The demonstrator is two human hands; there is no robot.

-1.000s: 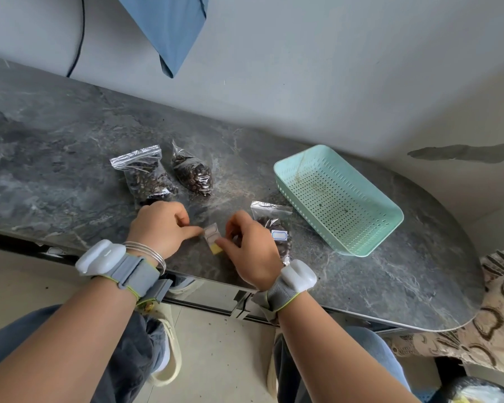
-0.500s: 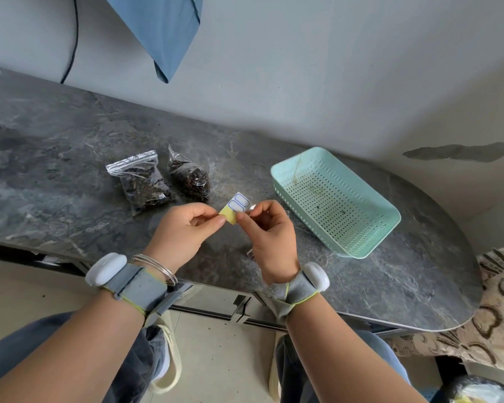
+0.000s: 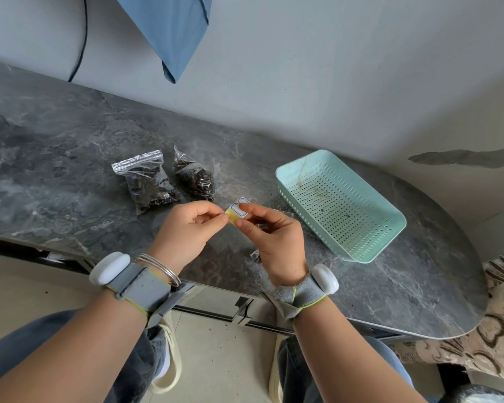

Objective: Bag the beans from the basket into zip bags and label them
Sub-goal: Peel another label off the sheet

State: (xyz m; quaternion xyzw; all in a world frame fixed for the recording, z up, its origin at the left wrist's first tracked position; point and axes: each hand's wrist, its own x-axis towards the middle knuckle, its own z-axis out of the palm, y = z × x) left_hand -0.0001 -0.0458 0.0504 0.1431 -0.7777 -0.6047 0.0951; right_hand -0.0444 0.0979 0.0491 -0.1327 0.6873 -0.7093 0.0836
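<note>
Yellow backing paper carrying white stickers made up the small label sheet (image 3: 237,212), and both hands held it above the table, near the front edge. Each sticker had a blue frame with rounded corners; whether anything was written inside could not be read. The left hand (image 3: 186,231) pinched the left end of the sheet between thumb and forefinger, with the other fingers curled. The right hand (image 3: 277,237) pinched the right end in the same way.

Two zip bags lay behind the left hand, just beside each other. The left bag (image 3: 146,184) was clear, crinkled plastic with a flat zip strip on top and dark beans in its lower part. The right bag (image 3: 194,177) was the same shiny plastic, rounder, full of brown beans. A corner of a third clear bag (image 3: 256,254) showed under the right hand; the rest was hidden.

The basket (image 3: 332,199) stood to the right of the hands, well apart from the two bags. It was mint-green plastic, rectangular with rounded corners, with many small holes in its bottom and walls, and a few specks on the bottom. The table (image 3: 56,170) had a dark grey stone pattern with pale veins. Grey fabric wrist straps (image 3: 140,289) with white oval pods sat on both wrists.
</note>
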